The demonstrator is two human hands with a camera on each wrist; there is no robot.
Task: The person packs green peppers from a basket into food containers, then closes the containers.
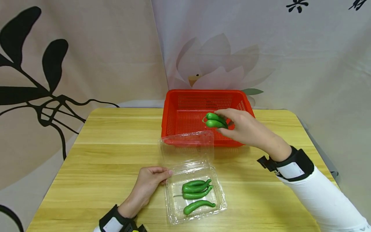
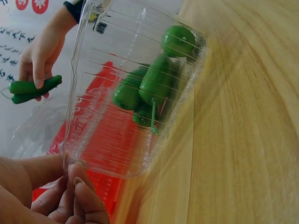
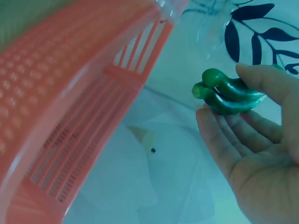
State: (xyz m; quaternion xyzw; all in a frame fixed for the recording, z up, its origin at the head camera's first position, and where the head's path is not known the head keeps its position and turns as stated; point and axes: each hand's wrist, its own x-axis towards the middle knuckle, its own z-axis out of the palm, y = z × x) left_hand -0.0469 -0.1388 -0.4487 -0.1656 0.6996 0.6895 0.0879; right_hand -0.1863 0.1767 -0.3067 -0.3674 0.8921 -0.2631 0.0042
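Observation:
My right hand [image 1: 244, 127] holds two green chili peppers [image 1: 214, 124] between thumb and fingers, over the front right part of the red plastic basket [image 1: 182, 120]. In the right wrist view these peppers [image 3: 229, 95] lie side by side in the grip. With thumb and fingertips my left hand [image 1: 146, 183] pinches the left rim of a clear plastic clamshell box [image 1: 174, 211]. Several green chili peppers [image 1: 197, 188] lie in its base, seen through the ribbed wall in the left wrist view. The hinged lid [image 1: 185, 153] stands folded back, overlapping the basket's front edge.
Both the box and the basket are on a light wooden table [image 1: 116, 154], the basket at its far edge. Behind hangs a pale cloth [image 1: 121, 48] printed with dark leaves and a lotus. Bands with cameras wrap both wrists.

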